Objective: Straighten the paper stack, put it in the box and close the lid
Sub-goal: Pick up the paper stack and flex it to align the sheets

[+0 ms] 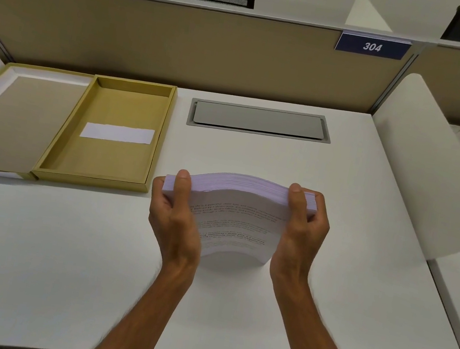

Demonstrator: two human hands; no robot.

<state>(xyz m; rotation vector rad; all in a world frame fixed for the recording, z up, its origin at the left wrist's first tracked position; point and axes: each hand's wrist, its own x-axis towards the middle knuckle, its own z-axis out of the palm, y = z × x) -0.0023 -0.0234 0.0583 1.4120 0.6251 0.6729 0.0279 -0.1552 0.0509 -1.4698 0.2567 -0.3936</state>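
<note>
Head camera footage showed the paper stack (pixel 237 221) held upright on its lower edge on the white surface (pixel 331 253), near the middle, with printed text facing the person and the sheets bowed outward. The left hand (pixel 175 214) clasped the stack's left side, thumb laid over the front near the top corner. The right hand (pixel 302 230) clasped the right side the same way, thumb hooked over the top edge.

To the left of the stack, apart from it, the box (pixel 106 134) lay open on the surface, a shallow yellow-brown tray with a white label (pixel 117 133) on its floor. Its lid (pixel 14 118) lay flat beside it, further left, joined along one long edge.

Behind the stack, a grey cover plate (pixel 259 121) sat recessed in the surface. A tan partition (pixel 184 43) stood along the far edge, bearing a blue sign (pixel 372 46) that read 304.
</note>
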